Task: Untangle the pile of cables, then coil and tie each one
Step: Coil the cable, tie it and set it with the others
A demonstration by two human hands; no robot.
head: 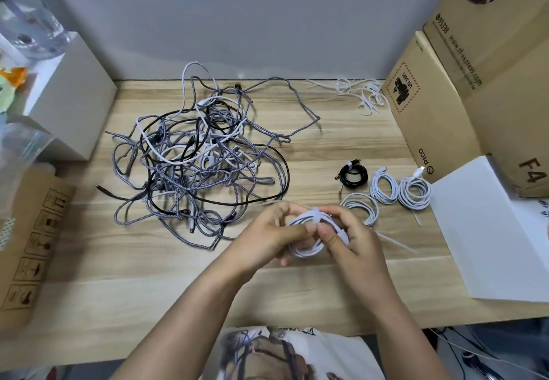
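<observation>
Four tied coils (386, 189) lie at right; both the left hand (276, 238) and right hand (347, 238) grip a white coil (309, 249), fastening its tie; the far-left tangled pile (196, 159) remains.

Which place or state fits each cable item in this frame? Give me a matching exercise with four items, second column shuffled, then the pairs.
Column one:
1. tangled pile
2. black coil
3. white coil
4. loose ties

Column two:
A. held in both hands, the left hand and right hand, at the table's near edge
B. by the far wall, beside the cardboard box
C. spread over the table's left half, unsorted
D. tied, lying next to finished white coils

Pairs: 1-C, 2-D, 3-A, 4-B
</observation>
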